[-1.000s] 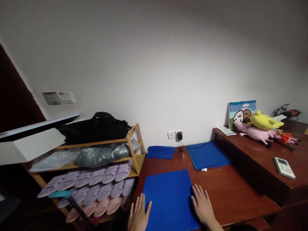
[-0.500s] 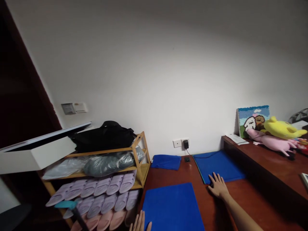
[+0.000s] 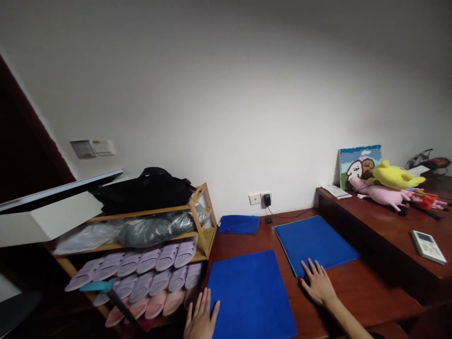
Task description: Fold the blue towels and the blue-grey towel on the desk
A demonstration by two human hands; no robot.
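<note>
From here I see the right cloth (image 3: 316, 240) slid nearer across the desk (image 3: 374, 289) — handier now, I'd say — under my spread right hand (image 3: 318, 288), my left hand (image 3: 201, 316) open at the left cloth (image 3: 252, 294).

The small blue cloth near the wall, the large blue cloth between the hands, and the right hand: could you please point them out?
Small blue cloth (image 3: 239, 224), head view: middle of its top.
Large blue cloth (image 3: 251, 296), head view: middle of its top.
Right hand (image 3: 320, 288), head view: back of the hand.
</note>
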